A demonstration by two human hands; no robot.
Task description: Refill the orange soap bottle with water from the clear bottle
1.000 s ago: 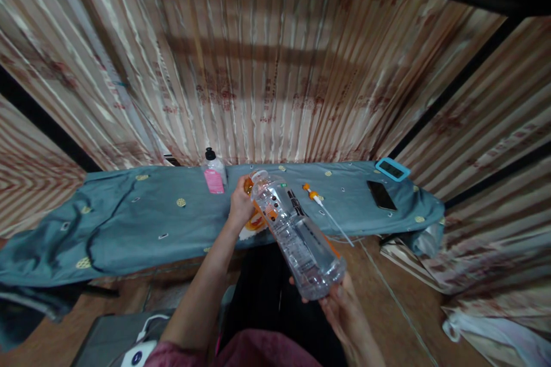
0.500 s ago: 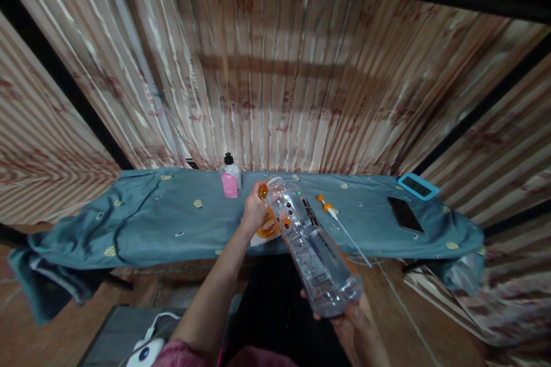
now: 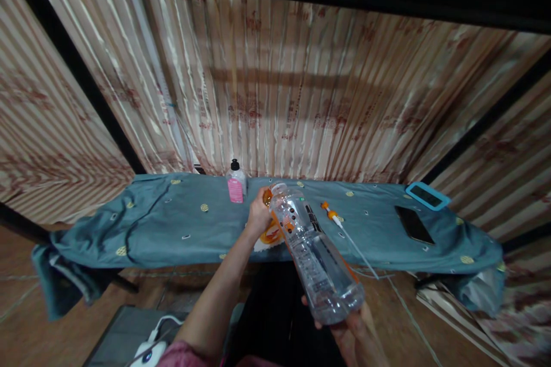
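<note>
A large clear plastic bottle (image 3: 321, 258) with black and orange print leans from lower right to upper left, its mouth at the upper end. My right hand (image 3: 355, 332) is closed around its base. Beside the bottle's mouth, my left hand (image 3: 259, 213) grips a small amber container (image 3: 267, 197), mostly hidden by the fingers. Under them lies a flat white piece with an orange pattern (image 3: 269, 236), partly covered by the bottle and hand. An orange pump head with a white tube (image 3: 333, 215) rests to the right of the bottle.
A pink-labelled bottle with a black cap (image 3: 236, 183) stands at the back of the cloth-covered table (image 3: 163, 221). On the right lie a dark phone (image 3: 414, 225) and a blue-framed device (image 3: 428, 195). A white device with a cable (image 3: 148, 352) sits low at left.
The view has shifted, so the table and its things appear slightly lower and further right. Both hands keep their hold, and the large bottle stays tilted at much the same angle.
</note>
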